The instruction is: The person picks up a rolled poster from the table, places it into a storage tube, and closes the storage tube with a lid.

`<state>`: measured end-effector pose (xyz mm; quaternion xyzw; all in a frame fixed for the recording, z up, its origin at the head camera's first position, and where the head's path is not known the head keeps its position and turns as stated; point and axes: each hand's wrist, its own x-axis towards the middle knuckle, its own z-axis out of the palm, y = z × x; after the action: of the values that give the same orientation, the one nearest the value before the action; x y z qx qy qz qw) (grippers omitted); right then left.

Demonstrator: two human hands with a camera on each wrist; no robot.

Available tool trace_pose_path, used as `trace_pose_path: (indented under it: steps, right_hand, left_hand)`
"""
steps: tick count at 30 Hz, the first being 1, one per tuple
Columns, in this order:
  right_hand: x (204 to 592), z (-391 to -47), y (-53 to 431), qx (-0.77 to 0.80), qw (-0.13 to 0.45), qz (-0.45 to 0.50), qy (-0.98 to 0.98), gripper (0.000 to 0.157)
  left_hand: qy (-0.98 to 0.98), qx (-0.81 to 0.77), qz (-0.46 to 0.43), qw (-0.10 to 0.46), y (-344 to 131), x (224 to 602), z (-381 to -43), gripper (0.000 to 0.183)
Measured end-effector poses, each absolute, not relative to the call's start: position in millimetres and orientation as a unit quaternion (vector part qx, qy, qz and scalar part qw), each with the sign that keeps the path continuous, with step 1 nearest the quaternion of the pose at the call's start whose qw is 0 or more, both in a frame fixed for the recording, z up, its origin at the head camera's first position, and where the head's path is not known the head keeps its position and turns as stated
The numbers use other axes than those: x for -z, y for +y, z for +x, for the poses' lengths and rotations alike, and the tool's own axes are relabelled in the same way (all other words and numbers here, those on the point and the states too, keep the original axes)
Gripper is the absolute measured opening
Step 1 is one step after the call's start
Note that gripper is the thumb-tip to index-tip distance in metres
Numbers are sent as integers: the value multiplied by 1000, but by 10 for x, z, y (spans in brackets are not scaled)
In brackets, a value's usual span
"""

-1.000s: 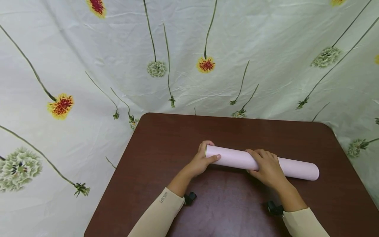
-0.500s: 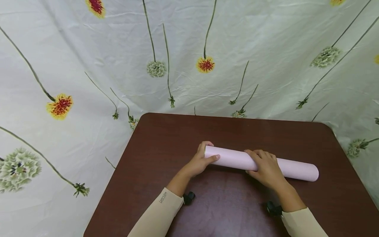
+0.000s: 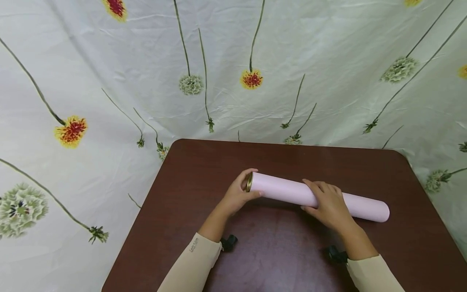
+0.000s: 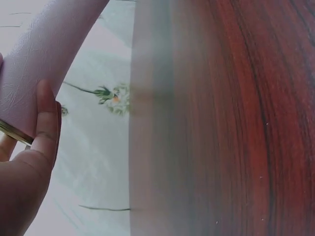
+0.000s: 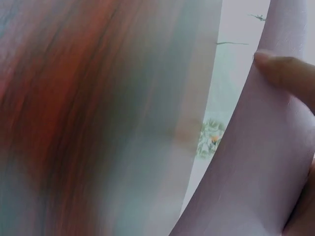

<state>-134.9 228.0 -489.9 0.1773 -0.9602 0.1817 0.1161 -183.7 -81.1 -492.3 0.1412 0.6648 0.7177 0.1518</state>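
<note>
A long pink tube [image 3: 282, 189] lies slantwise across both hands in the head view, its left end higher in the picture than its right. Gold-coloured metal edges that left end [image 3: 249, 182]. My left hand [image 3: 233, 196] holds the tube there, thumb on the near side and fingers reaching round the far side. In the left wrist view the thumb [image 4: 47, 108] lies along the textured pink surface beside the gold edge. My right hand [image 3: 330, 207] grips the tube from above, right of its middle. The right wrist view shows a digit [image 5: 280, 71] across the pink surface.
Below is a dark red-brown wooden table [image 3: 219, 158] with rounded far corners. A pale cloth [image 3: 226, 52] printed with flowers hangs behind and at the sides. Small black devices [image 3: 229, 243] sit at both wrists, by the beige sleeves [image 3: 193, 263].
My left hand has slid left, out toward the tube's end, and the gold edge shows more. That end has risen slightly. The right hand keeps its grip in nearly the same place.
</note>
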Motion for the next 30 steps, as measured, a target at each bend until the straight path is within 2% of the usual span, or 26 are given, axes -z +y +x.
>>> trace_pose_path:
  steps: [11,17,21,30]
  right_hand:
    - [4854,-1249,2529,-249,79,106,-959,82]
    - [4880,-1214,2736,-293,108,48,-949,73]
    - [4904,-1190,2856,-303,111,-28,-946,76]
    - [4900,-1173,3038,-350,11,-179,-919,95]
  left_hand:
    - [675,-717,105,138,-945,4961,-1839,76]
    - [682,-709,110,141,-965,4988,-1854,77]
    - [684,-709,100,136,-988,5019,-1880,76]
    - [699,-703,54,122,-1123,5065,-1918,77]
